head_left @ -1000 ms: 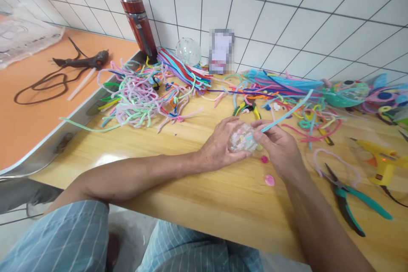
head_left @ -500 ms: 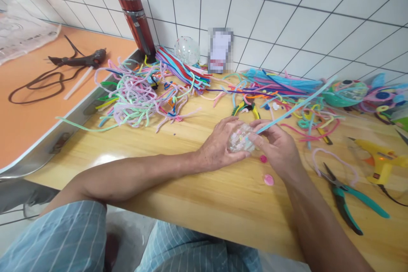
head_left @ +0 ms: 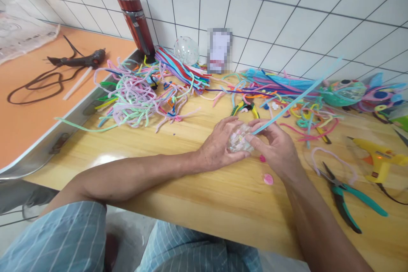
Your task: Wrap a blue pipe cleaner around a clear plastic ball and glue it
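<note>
My left hand (head_left: 218, 144) curls around a small clear ball (head_left: 238, 139) with pastel bits inside, held just above the wooden table (head_left: 178, 170). My right hand (head_left: 276, 148) pinches the near end of a long light-blue pipe cleaner (head_left: 296, 100) against that ball. The pipe cleaner slants up and to the right over the clutter. Two small pink round pieces (head_left: 268, 178) lie on the table just below my right hand.
Piles of coloured pipe cleaners (head_left: 140, 93) cover the back of the table. Teal-handled pliers (head_left: 349, 199) and a yellow glue gun (head_left: 379, 157) lie at right. A red flask (head_left: 135, 21) and another clear ball (head_left: 186, 50) stand by the tiled wall. A black glue gun (head_left: 79, 59) rests on the orange table.
The free end of the light-blue pipe cleaner has swung upward and to the right. Both hands stay at the ball, nearly still.
</note>
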### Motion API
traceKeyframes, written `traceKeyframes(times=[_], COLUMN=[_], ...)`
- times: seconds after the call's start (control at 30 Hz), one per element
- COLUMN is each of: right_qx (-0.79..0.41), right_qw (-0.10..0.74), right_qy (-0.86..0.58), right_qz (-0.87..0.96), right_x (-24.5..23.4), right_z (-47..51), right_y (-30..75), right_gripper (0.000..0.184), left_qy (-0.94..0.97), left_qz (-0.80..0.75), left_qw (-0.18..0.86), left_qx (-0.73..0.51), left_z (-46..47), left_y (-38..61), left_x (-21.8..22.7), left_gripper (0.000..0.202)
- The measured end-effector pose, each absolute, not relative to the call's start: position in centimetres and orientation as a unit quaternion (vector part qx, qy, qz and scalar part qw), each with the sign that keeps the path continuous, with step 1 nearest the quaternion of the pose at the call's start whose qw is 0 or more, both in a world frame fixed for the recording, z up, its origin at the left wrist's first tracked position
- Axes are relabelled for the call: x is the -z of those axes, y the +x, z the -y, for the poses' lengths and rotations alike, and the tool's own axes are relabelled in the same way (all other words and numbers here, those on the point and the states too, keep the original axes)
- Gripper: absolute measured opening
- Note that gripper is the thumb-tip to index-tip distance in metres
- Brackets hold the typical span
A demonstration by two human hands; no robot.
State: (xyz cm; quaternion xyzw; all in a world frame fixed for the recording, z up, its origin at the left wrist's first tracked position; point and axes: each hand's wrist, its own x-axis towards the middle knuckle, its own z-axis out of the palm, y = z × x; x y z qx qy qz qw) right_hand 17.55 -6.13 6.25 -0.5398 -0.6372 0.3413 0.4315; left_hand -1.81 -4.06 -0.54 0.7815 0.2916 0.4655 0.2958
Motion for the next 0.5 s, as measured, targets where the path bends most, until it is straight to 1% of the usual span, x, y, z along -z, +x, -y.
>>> traceKeyframes(times=[0.23,0.5], right_qx=[-0.342,-0.347], right_qw=[0.429,0.426], right_qy=[-0.544,-0.574], right_qz=[0.635,0.607], right_x=[-6.27,-5.81], right_z=[6.23,6.52], right_y=[17.48,17.58], right_gripper=[0.019,0.033], left_qy=[0.792,0.798], left_qz=[-0.282,-0.275], left_qw=[0.276,0.275], left_qx=[-0.465,-0.460], left_z=[4.16,4.25], left_y=[-1.84,-1.95], left_x=[0.70,0.89], left_gripper=[0.080,0.080])
